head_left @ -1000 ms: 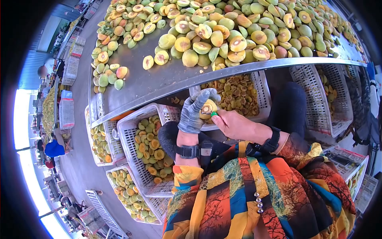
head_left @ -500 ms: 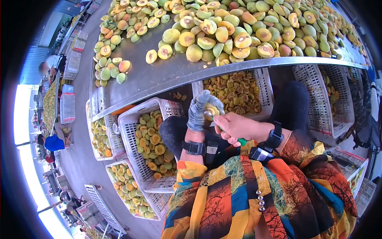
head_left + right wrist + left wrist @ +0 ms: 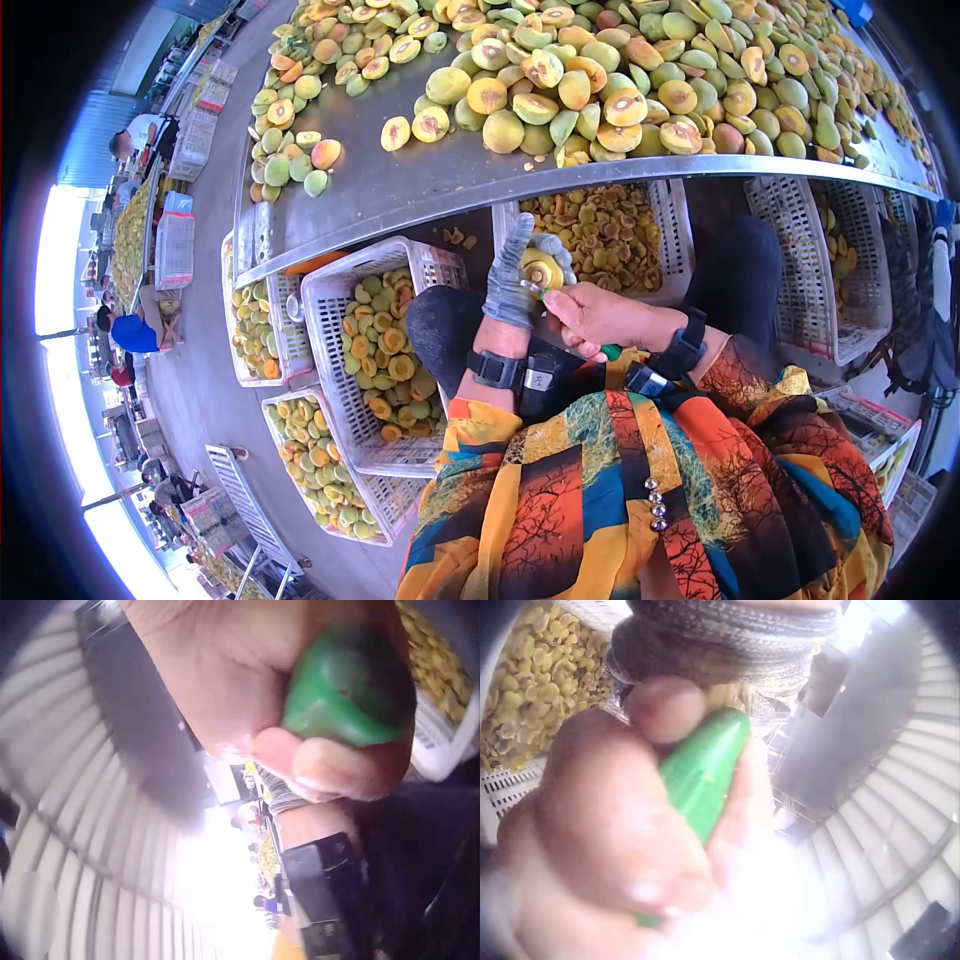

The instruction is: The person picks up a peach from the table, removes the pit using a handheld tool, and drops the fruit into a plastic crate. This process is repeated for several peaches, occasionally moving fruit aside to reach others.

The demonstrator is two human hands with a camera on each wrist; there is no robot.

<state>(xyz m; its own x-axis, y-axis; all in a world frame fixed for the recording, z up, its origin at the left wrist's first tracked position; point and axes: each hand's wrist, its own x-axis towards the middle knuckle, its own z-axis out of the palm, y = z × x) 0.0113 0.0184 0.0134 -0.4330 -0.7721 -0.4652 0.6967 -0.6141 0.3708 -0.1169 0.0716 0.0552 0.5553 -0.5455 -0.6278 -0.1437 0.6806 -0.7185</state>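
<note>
Head view shows the fruit half [image 3: 541, 272] between both hands [image 3: 510, 280] [image 3: 612, 318], left gripping it, right gripping a green-handled tool [image 3: 610, 352].

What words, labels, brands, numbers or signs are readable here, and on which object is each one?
No text reads clearly.
White label on the left wrist strap: dark mark, too small to read.
Right wrist device: pale marks, too small to read.
Green handle: no lettering seen.
</note>
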